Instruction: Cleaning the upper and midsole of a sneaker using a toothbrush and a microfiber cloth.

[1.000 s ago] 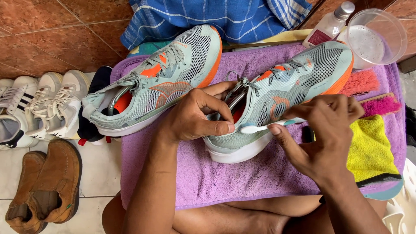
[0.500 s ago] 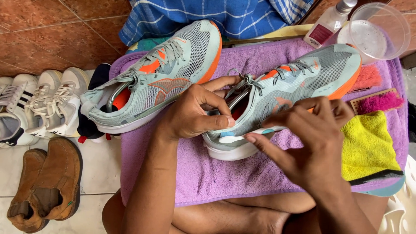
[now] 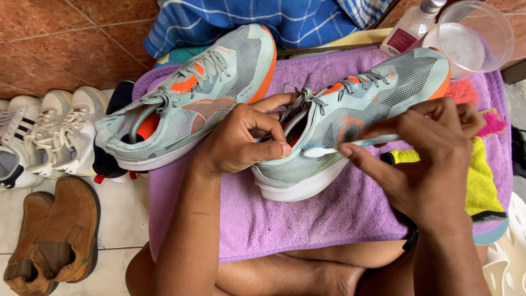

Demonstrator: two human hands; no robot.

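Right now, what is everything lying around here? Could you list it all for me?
running shoes: two, pale green and orange, on the towel
towel: one, purple, under the shoes
toothbrush: one, white and teal, against the nearer shoe's side
yellow cloth: one, right edge
pink brush: one, behind right hand
clear cup: one, top right
bottle: one, beside cup
blue checked cloth: one, top
white sneakers: left floor
brown shoes: two, bottom left
left hand: grips the shoe's heel
right hand: holds the toothbrush

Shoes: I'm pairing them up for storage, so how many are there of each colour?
Mint-and-orange running shoes: 2, one gripped by the left hand, the right hand holding a toothbrush to it
White sneakers: 3, the leftmost cut by the edge
Brown shoes: 2
Total: 7
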